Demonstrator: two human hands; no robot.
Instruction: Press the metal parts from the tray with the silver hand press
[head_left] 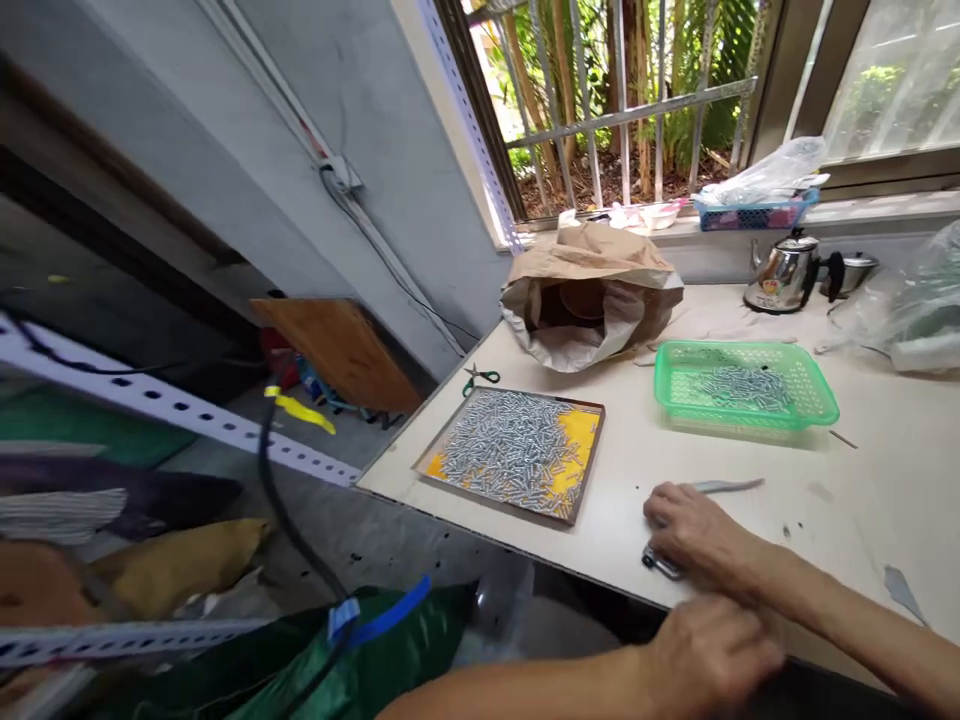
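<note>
The right hand point(686, 525) lay near the front edge of the pale worktable point(626, 435), its fingers bent inward over a small metal fitting with a dark tip point(660, 563), which showed just below the knuckles; whether those fingers gripped the fitting or merely covered it, I could not tell; a thin grey strip point(727, 486) lay just beyond the same hand. The left hand point(712, 650) hung nearer the body, blurred, its fingers curled; whether it held anything was hidden. To the left of the hands sat a shallow tray point(590, 465) lined with a yellow sheet point(581, 430) and heaped with silvery screw-like pieces point(510, 450); beyond the right hand stood a green perforated basket point(727, 413) with a smaller pile of similar pieces point(750, 388); green-handled scissors point(491, 377) lay just beside the tray's far corner. The likeliest trouble, to my judgement, was at the front edge; a loose hold or a knock from the left forearm could send the fitting to the floor; the tray also sat close to that edge, its rim low, so a sleeveless elbow catching it could spill the pieces; the scissors, near the table's left side, could be nudged off likewise.
</note>
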